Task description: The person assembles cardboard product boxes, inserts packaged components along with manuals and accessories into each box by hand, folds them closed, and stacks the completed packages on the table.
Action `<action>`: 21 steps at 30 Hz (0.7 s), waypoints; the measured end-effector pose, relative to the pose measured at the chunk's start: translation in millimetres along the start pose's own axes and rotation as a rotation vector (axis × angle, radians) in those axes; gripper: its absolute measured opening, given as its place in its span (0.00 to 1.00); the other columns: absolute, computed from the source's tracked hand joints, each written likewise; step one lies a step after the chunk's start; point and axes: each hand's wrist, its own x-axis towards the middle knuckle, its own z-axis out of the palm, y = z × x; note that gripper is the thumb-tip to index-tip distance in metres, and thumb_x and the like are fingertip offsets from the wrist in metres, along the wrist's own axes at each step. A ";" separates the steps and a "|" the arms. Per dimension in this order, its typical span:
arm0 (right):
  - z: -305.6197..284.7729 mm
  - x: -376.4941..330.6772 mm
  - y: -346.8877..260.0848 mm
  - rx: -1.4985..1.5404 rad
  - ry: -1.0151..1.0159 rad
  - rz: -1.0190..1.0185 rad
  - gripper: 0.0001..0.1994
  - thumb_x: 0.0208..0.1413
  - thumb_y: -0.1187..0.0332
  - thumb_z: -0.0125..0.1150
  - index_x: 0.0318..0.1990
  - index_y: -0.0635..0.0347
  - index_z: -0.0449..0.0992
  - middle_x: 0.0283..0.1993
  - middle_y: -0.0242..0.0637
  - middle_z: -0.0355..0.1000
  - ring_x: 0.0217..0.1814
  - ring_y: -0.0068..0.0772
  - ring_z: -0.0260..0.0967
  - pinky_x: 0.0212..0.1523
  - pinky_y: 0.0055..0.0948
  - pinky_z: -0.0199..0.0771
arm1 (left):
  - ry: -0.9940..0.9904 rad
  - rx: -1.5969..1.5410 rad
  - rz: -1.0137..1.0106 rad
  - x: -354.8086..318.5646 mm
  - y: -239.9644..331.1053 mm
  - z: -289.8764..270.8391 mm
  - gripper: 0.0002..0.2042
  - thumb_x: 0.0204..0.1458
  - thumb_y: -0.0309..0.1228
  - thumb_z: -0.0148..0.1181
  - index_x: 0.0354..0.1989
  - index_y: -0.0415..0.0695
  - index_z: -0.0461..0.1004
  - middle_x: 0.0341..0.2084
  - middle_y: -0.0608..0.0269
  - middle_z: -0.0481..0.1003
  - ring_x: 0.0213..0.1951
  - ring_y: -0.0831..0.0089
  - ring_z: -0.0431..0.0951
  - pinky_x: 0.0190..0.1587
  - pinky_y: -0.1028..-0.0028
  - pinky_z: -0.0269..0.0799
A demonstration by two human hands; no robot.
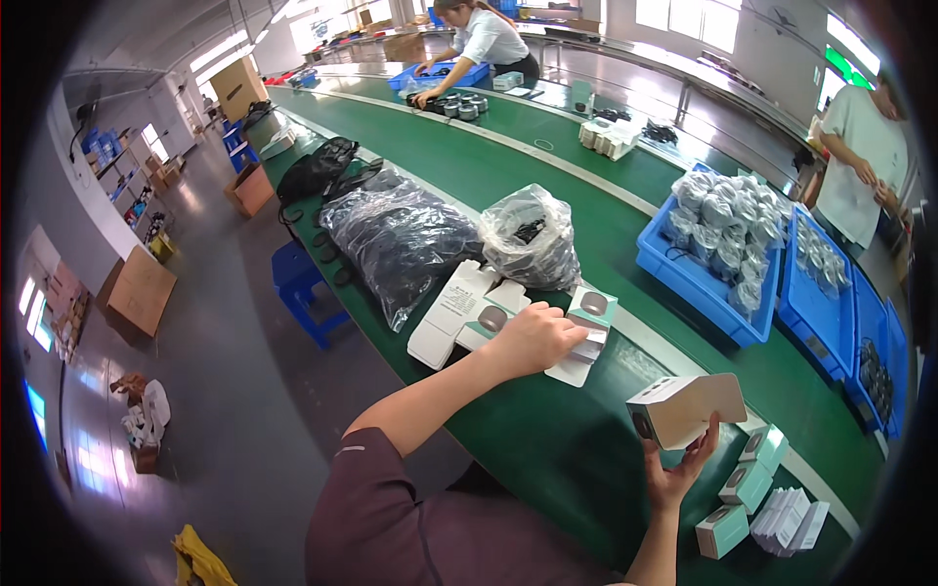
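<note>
My left hand (pixel 532 342) is closed, its fingertips at a white and green carton (pixel 594 308) on the green table. Beside that wrist lie flattened white and green cartons (pixel 454 313). With my right hand (pixel 676 474) I hold up an unfolded small carton (pixel 684 405), its pale flap standing open. Just beyond my left hand sits a clear plastic bag (pixel 532 239) with black cables in it. A larger clear bag (pixel 401 234) of black items lies to its left. Near my right forearm stand several closed green and white boxes (pixel 747 483) and a stack of folded white papers (pixel 780 520).
Blue trays (pixel 699 293) at the right hold bagged round silver items and black cables. One person (pixel 489 49) works at a far tray; another (pixel 865 166) stands at the right. A blue stool (pixel 298 283) and cardboard boxes (pixel 142 293) are on the floor to the left.
</note>
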 end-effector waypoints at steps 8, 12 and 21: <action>-3.6 -2.9 2.4 -0.002 -0.004 -0.001 0.56 0.50 0.66 0.82 0.82 0.57 0.47 0.73 0.49 0.62 0.74 0.46 0.63 0.74 0.43 0.59 | 0.075 -0.063 -0.047 5.3 2.9 -9.6 0.06 0.54 0.29 0.66 0.40 0.49 0.82 0.27 0.67 0.81 0.32 0.66 0.80 0.39 0.64 0.74; -2.2 -2.3 4.2 -0.085 0.026 -0.007 0.56 0.49 0.66 0.82 0.81 0.58 0.47 0.72 0.49 0.63 0.73 0.46 0.65 0.73 0.43 0.62 | 0.163 -0.171 -0.188 12.0 3.0 -26.2 0.04 0.57 0.30 0.67 0.38 0.46 0.85 0.22 0.59 0.80 0.28 0.58 0.80 0.34 0.59 0.74; 1.0 15.8 -8.2 -0.205 -0.152 -0.050 0.52 0.43 0.67 0.85 0.76 0.56 0.59 0.71 0.51 0.66 0.68 0.53 0.71 0.66 0.45 0.76 | 0.324 -0.459 -0.289 22.6 56.2 -42.9 0.10 0.54 0.19 0.68 0.44 0.40 0.86 0.23 0.56 0.79 0.26 0.62 0.78 0.31 0.64 0.71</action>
